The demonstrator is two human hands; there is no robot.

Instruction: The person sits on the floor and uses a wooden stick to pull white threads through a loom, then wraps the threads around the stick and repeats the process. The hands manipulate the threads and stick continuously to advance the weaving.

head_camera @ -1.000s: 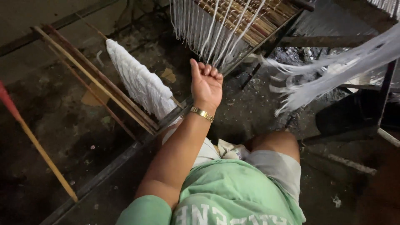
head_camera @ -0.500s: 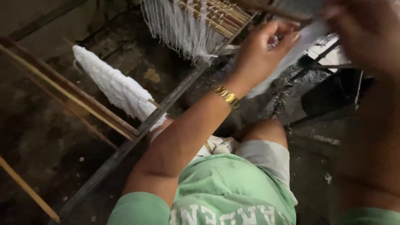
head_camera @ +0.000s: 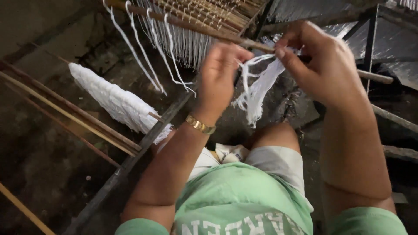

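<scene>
Far across the top runs a wooden loom frame of thin brown reed slats (head_camera: 209, 11), and a fringe of white warp threads (head_camera: 185, 45) hangs down from it, with a few loose strands trailing lower to the left. A dark wooden rod (head_camera: 305, 58) crosses right behind both hands, close enough to crowd the fingers. On the left, a long white roll of woven cloth (head_camera: 115, 102) lies slanted on the floor, flanked by slim brown wooden sticks (head_camera: 65, 115) and a dark metal bar (head_camera: 143, 146) that cuts diagonally toward the near edge. On the far right, dark metal framing (head_camera: 370, 39) stands over a grey sheet. Near the bottom, the person's green shirt (head_camera: 244, 200) and pale shorts fill the view, knee poking up between the arms.

Now the hands. The left hand (head_camera: 222, 72), gold bracelet (head_camera: 200, 125) on the wrist, is curled nearly closed, fingertips pinching the upper ends of a bundle of loose white threads (head_camera: 257, 93). The right hand (head_camera: 324, 65) is up just to the right, fingers bent and thumb pressed in, gripping the same bundle at its top. The threads stretch between the two hands and then hang down in a frayed tuft below them, above the knee, well clear of the floor.
</scene>
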